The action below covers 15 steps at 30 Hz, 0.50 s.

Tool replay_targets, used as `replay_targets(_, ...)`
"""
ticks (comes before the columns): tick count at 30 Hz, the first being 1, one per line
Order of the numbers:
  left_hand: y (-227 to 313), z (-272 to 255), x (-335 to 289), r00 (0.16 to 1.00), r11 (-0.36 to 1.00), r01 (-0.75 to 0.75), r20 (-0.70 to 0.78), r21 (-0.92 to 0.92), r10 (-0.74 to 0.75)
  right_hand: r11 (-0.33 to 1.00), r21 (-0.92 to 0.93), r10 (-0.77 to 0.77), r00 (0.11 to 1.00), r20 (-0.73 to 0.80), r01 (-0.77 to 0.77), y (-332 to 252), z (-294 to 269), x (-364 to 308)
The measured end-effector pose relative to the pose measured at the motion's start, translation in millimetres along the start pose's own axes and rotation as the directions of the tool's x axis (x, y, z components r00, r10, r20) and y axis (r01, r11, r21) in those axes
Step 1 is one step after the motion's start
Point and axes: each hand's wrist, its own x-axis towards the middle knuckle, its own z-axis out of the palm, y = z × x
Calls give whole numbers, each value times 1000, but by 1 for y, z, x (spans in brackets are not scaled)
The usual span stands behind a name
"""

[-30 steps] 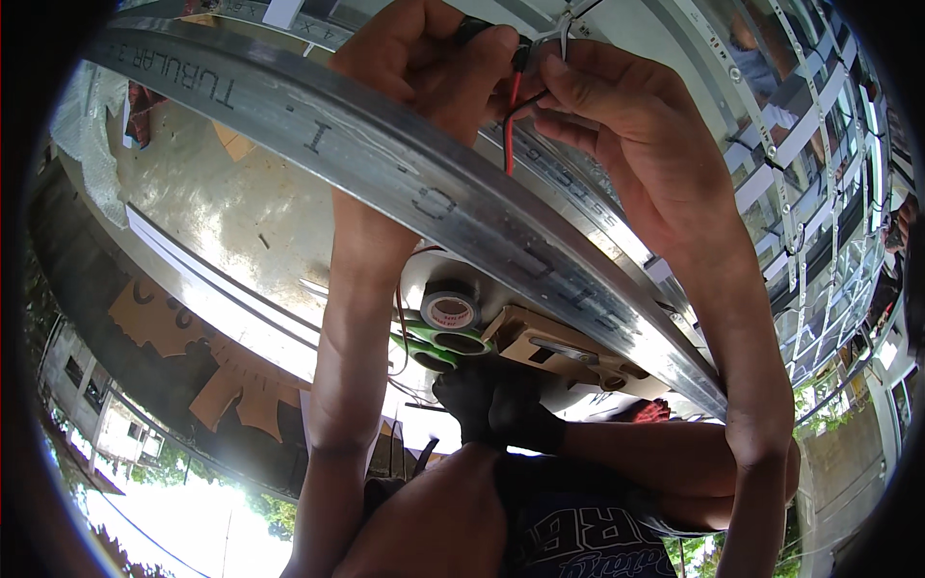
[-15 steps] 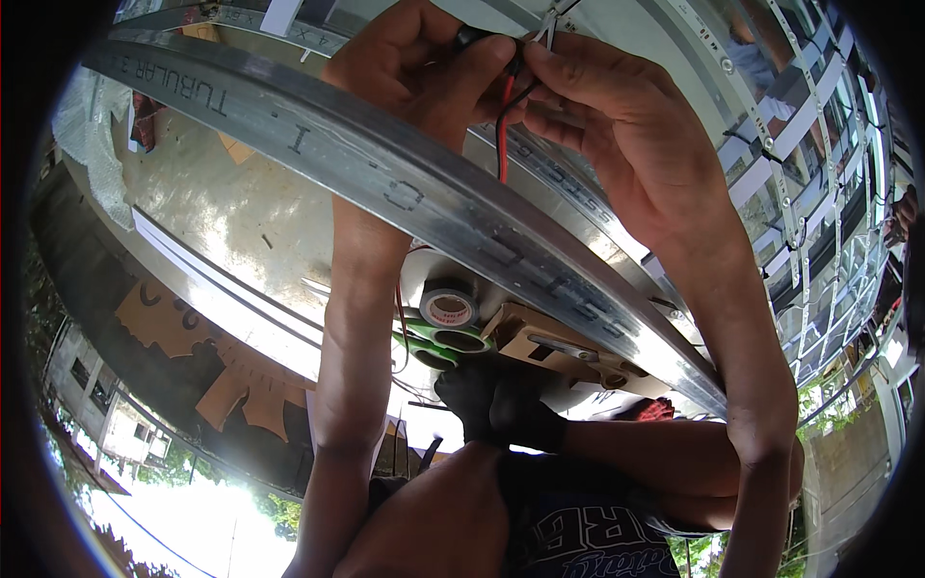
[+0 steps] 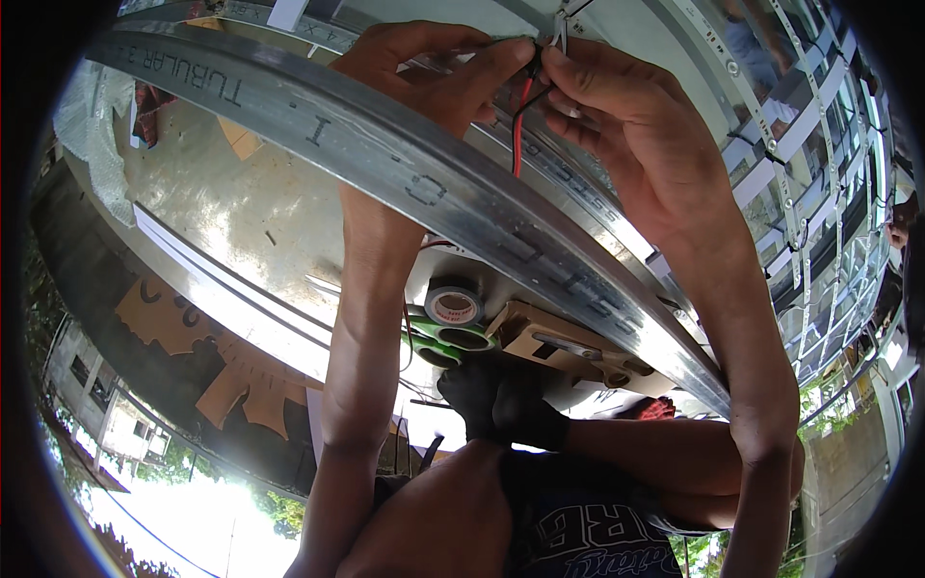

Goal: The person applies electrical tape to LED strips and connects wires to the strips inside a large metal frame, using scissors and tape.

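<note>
Red and black wires (image 3: 518,144) hang down from between my two hands, near the top of the view. My left hand (image 3: 434,87) is closed in a pinch, thumb and finger on a thin black strip at the wires' upper end. My right hand (image 3: 641,120) pinches the same wires from the other side, its lower fingers curled loosely. White wire ends (image 3: 562,29) show just above the fingertips. A long metal tube (image 3: 376,159) with stamped marks crosses diagonally below the hands, in front of my left wrist.
A roll of grey tape (image 3: 455,306), green-handled scissors (image 3: 462,335) and a cardboard piece (image 3: 525,332) bearing a metal tool lie near my feet. LED strips (image 3: 785,183) on a frame line the right. Cardboard cutouts (image 3: 241,385) and bubble wrap (image 3: 101,144) are at left.
Both hands have shifted slightly right with the wires, the left also a little downward. The black piece by my left thumb looks thinner now. Both pinches continue.
</note>
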Motion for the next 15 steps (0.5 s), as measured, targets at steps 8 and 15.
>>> replay_targets(8,-12,17,-20,778,816,-555,-246,163,578,1000,14,-7,999,-39,8,0,1,0)
replay_targets(15,-15,33,-18,726,737,-608,-169,295,666,998,52,16,999,39,-18,-3,-3,-1)
